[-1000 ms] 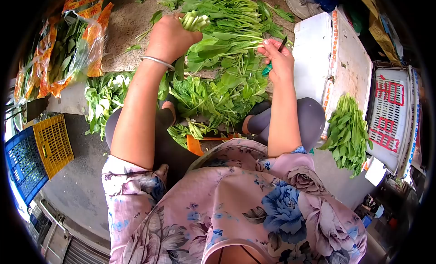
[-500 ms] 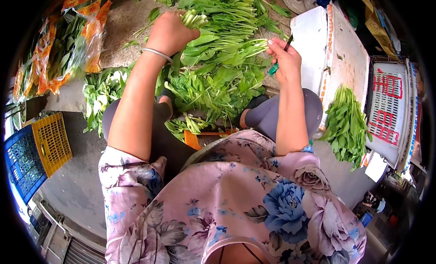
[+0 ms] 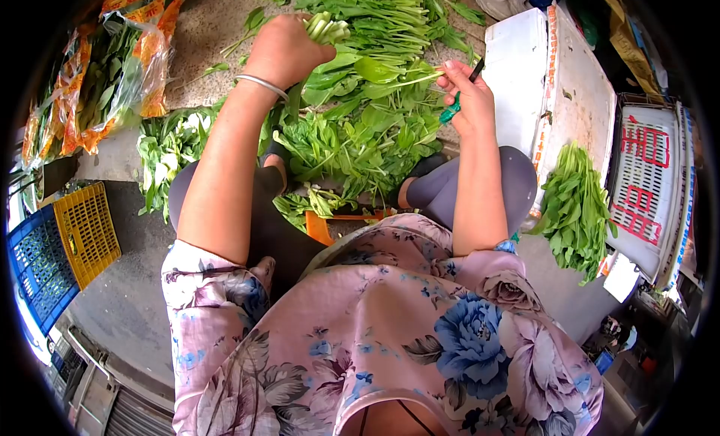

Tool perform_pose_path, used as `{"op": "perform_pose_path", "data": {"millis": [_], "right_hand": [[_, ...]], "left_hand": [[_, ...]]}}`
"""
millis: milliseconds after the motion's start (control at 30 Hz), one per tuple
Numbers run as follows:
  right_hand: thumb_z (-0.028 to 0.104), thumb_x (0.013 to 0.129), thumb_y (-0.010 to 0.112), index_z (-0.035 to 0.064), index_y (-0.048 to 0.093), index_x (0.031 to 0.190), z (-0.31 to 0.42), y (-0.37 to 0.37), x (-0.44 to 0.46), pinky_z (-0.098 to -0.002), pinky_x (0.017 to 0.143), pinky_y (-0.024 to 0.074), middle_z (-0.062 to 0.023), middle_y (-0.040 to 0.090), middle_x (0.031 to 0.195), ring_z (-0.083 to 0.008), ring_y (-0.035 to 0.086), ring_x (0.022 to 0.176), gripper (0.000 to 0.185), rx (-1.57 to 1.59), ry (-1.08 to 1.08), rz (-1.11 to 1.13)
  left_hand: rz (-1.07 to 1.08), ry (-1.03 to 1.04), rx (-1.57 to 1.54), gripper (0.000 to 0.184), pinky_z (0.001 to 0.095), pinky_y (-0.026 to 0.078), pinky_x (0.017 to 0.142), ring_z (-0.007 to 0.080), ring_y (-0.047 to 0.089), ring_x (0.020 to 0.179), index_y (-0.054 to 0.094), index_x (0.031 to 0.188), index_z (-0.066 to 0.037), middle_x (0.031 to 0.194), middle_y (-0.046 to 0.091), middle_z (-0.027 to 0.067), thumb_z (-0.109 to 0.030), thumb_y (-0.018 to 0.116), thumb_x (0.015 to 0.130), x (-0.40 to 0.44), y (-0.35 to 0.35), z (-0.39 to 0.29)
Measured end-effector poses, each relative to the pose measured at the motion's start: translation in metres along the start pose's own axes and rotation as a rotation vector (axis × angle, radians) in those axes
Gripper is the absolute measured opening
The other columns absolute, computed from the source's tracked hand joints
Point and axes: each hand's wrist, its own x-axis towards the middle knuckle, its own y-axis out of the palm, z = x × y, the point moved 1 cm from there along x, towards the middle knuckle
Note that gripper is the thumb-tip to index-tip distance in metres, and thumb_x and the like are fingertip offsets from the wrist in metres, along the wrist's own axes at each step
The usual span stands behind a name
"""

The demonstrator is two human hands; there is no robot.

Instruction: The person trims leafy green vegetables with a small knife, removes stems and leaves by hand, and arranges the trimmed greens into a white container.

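My left hand [image 3: 285, 50] is closed round a bunch of leafy greens [image 3: 327, 29], whose pale cut stem ends stick out past the thumb. Pinched in the fingertips of my right hand [image 3: 470, 98] is the stem of a single green stalk [image 3: 409, 79], its leaf pointing left. The same hand grips a small knife [image 3: 451, 108] with a green handle; its dark blade points up beside the index finger. Below and between both hands lies a heap of loose greens [image 3: 360, 140]. A thick row of long-stemmed greens [image 3: 382, 23] spreads farther back.
White foam boxes [image 3: 517, 68] stand at the right, with a bunch of greens [image 3: 574, 211] before them. White crates with red markings [image 3: 640, 177] are farther right. At left are orange-printed plastic bags of greens [image 3: 97, 83], more greens [image 3: 172, 151], and yellow [image 3: 88, 222] and blue crates [image 3: 41, 263].
The stalk in my right fingertips now stands apart from the heap, its leaf more plainly seen. My left hand has shifted slightly right and up with its bunch.
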Motion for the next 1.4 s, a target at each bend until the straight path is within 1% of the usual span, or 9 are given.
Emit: {"op": "perform_pose_path", "data": {"millis": [367, 467, 567, 633, 900, 967, 1000, 1067, 1400], "right_hand": [[0.013, 0.073, 0.070, 0.0025, 0.059, 0.089, -0.007, -0.006, 0.006, -0.0192, 0.047, 0.0346, -0.0039, 0.064, 0.080, -0.0088, 0.057, 0.062, 0.022, -0.243, -0.135, -0.165], [0.013, 0.072, 0.071, 0.0031, 0.060, 0.086, -0.009, -0.008, 0.006, -0.0186, 0.046, 0.0343, -0.0032, 0.064, 0.078, -0.0074, 0.056, 0.061, 0.020, 0.132, 0.025, -0.023], [0.014, 0.072, 0.071, 0.0038, 0.061, 0.085, -0.015, 0.005, -0.003, -0.0185, 0.045, 0.0343, -0.0023, 0.064, 0.075, -0.0061, 0.055, 0.059, 0.019, -0.363, -0.025, -0.046], [0.015, 0.073, 0.070, 0.0047, 0.061, 0.084, -0.036, 0.013, -0.006, -0.0181, 0.045, 0.0339, -0.0019, 0.064, 0.073, -0.0052, 0.054, 0.056, 0.017, -0.485, 0.194, 0.122], [0.016, 0.075, 0.068, 0.0041, 0.059, 0.085, -0.085, 0.030, 0.009, -0.0217, 0.041, 0.0334, -0.0055, 0.064, 0.074, -0.0099, 0.057, 0.054, 0.018, -0.371, 0.514, 0.204], [0.020, 0.080, 0.063, -0.0018, 0.054, 0.095, -0.122, 0.012, 0.038, -0.0216, 0.040, 0.0338, -0.0108, 0.063, 0.078, -0.0137, 0.058, 0.056, 0.028, -0.269, 0.400, -0.197], [0.020, 0.080, 0.063, -0.0018, 0.054, 0.095, -0.133, 0.006, 0.051, -0.0216, 0.040, 0.0338, -0.0108, 0.063, 0.078, -0.0137, 0.058, 0.056, 0.028, -0.269, 0.405, -0.196], [0.022, 0.082, 0.061, -0.0004, 0.053, 0.092, -0.145, -0.011, 0.070, -0.0244, 0.040, 0.0348, -0.0130, 0.062, 0.076, -0.0150, 0.057, 0.054, 0.026, -0.005, 0.459, -0.759], [0.019, 0.079, 0.065, 0.0021, 0.050, 0.097, -0.166, -0.032, 0.092, -0.0255, 0.041, 0.0318, -0.0110, 0.060, 0.073, -0.0155, 0.053, 0.049, 0.028, 0.166, 0.523, -0.563]], "left_hand": [[0.007, 0.018, 0.047, 0.037, 0.0373, 0.050, 0.066, 0.0308, 0.061, 0.066, 0.065, 0.074, 0.000, 0.069, 0.061, 0.0199, -0.034, 0.068, 0.060, 0.001, 0.001, 0.002], [-0.011, 0.039, 0.040, 0.038, 0.0372, 0.050, 0.066, 0.0310, 0.061, 0.065, 0.064, 0.074, 0.001, 0.069, 0.061, 0.0201, -0.034, 0.068, 0.060, -0.002, -0.002, 0.003], [-0.006, 0.030, 0.010, 0.038, 0.0371, 0.050, 0.065, 0.0310, 0.061, 0.065, 0.064, 0.074, 0.001, 0.068, 0.061, 0.0202, -0.034, 0.068, 0.060, -0.002, -0.001, 0.003], [0.008, 0.015, -0.002, 0.038, 0.0370, 0.050, 0.065, 0.0309, 0.061, 0.065, 0.064, 0.074, 0.001, 0.068, 0.061, 0.0203, -0.034, 0.068, 0.060, -0.002, -0.001, 0.004], [-0.003, 0.016, 0.055, 0.038, 0.0368, 0.050, 0.065, 0.0309, 0.062, 0.066, 0.064, 0.074, 0.001, 0.068, 0.060, 0.0205, -0.034, 0.067, 0.060, 0.002, 0.002, 0.007], [-0.011, 0.024, 0.029, 0.038, 0.0369, 0.050, 0.065, 0.0311, 0.061, 0.066, 0.064, 0.074, 0.001, 0.069, 0.061, 0.0204, -0.034, 0.067, 0.060, 0.002, 0.002, 0.008], [-0.022, 0.032, 0.002, 0.038, 0.0370, 0.050, 0.065, 0.0313, 0.061, 0.066, 0.064, 0.074, 0.001, 0.069, 0.061, 0.0203, -0.034, 0.067, 0.060, 0.001, 0.002, 0.009], [-0.028, 0.039, 0.007, 0.038, 0.0371, 0.050, 0.066, 0.0314, 0.061, 0.067, 0.064, 0.074, 0.001, 0.070, 0.061, 0.0201, -0.034, 0.066, 0.060, 0.000, 0.002, 0.009], [-0.006, -0.009, 0.083, 0.038, 0.0375, 0.050, 0.067, 0.0316, 0.061, 0.068, 0.064, 0.073, 0.001, 0.071, 0.061, 0.0201, -0.035, 0.065, 0.061, 0.004, 0.000, 0.005]]}}
